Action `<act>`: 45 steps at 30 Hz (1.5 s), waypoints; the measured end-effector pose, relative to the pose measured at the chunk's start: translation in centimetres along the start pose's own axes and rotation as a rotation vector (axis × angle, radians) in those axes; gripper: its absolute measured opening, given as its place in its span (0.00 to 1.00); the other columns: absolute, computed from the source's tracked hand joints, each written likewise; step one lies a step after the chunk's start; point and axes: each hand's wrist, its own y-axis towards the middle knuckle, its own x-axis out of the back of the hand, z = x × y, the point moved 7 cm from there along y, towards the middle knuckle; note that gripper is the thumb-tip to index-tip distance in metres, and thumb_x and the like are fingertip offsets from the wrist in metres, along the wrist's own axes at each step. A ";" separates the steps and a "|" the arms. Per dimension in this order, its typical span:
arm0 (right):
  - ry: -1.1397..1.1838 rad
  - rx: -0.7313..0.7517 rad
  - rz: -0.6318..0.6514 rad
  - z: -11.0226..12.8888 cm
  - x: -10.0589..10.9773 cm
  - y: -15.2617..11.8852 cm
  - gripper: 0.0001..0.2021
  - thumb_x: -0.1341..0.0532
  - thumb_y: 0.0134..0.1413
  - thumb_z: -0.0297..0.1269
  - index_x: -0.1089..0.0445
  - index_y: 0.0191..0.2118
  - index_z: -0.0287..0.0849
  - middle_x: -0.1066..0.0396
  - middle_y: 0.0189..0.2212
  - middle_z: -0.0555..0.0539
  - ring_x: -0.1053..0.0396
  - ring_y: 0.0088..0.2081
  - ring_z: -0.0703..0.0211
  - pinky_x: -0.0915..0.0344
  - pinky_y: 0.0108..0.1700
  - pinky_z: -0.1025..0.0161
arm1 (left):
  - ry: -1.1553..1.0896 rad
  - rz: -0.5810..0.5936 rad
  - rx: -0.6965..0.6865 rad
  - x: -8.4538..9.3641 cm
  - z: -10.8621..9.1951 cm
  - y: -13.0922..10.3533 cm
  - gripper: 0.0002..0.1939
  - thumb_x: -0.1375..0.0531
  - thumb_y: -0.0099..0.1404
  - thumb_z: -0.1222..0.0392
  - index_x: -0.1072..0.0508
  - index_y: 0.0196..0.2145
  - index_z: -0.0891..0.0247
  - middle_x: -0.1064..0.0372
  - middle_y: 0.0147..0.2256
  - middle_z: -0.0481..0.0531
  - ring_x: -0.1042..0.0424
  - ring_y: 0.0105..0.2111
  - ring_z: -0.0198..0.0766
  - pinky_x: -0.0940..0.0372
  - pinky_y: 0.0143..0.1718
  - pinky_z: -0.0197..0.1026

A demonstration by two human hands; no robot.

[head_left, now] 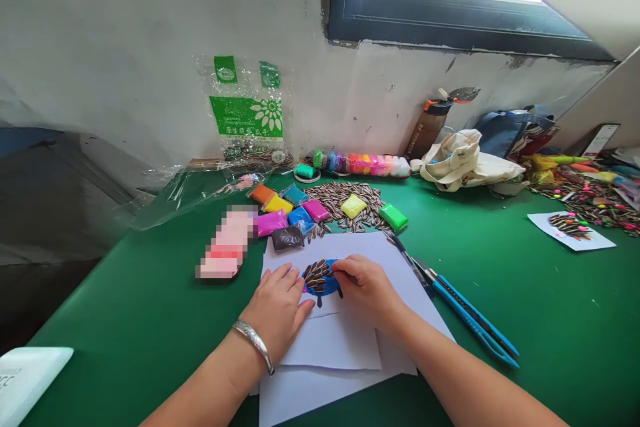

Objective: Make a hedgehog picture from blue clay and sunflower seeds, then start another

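A blue clay shape [330,286] with dark feet lies on a small white paper [330,343], its left and upper part covered in overlapping striped seeds [316,276]. My left hand [279,303] rests flat on the paper at the shape's left edge, fingers stretched out and holding nothing; a silver bangle circles the wrist. At the shape's right side my right hand [367,287] has thumb and forefinger pinched together over the blue clay. Whatever lies between those fingertips is too small to make out. Larger white sheets [320,397] lie beneath.
Packets of coloured clay [270,222] and a seed pile [330,197] lie behind the paper. Blue-handled tweezers [475,320] and dark pens [413,260] are to the right. Further back stand a seed bag [247,113], a bottle [429,128] and a cloth bag [455,160].
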 end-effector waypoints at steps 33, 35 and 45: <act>-0.277 0.088 -0.066 1.1 -1.3 -0.1 0.05 0.40 0.52 0.29 0.28 0.29 0.43 0.31 0.23 0.50 0.39 0.30 0.61 0.49 0.35 0.65 | -0.019 0.014 -0.041 -0.5 -1.4 0.3 0.17 0.44 0.62 0.63 0.31 0.49 0.70 0.33 0.51 0.63 0.35 0.51 0.51 0.40 0.52 0.59; -0.275 0.078 -0.090 0.9 -0.7 -0.3 0.05 0.40 0.52 0.29 0.27 0.33 0.44 0.30 0.25 0.49 0.38 0.31 0.61 0.49 0.36 0.64 | -0.013 0.018 -0.036 -0.5 -1.4 0.3 0.17 0.44 0.62 0.64 0.31 0.49 0.70 0.34 0.51 0.63 0.35 0.52 0.50 0.41 0.53 0.59; -0.317 0.083 -0.080 1.1 -0.8 -0.4 0.08 0.41 0.53 0.30 0.29 0.25 0.43 0.32 0.23 0.49 0.40 0.30 0.61 0.49 0.35 0.64 | 0.003 0.030 -0.035 -0.6 -1.5 0.3 0.17 0.43 0.62 0.63 0.30 0.49 0.69 0.34 0.51 0.63 0.35 0.52 0.50 0.41 0.53 0.58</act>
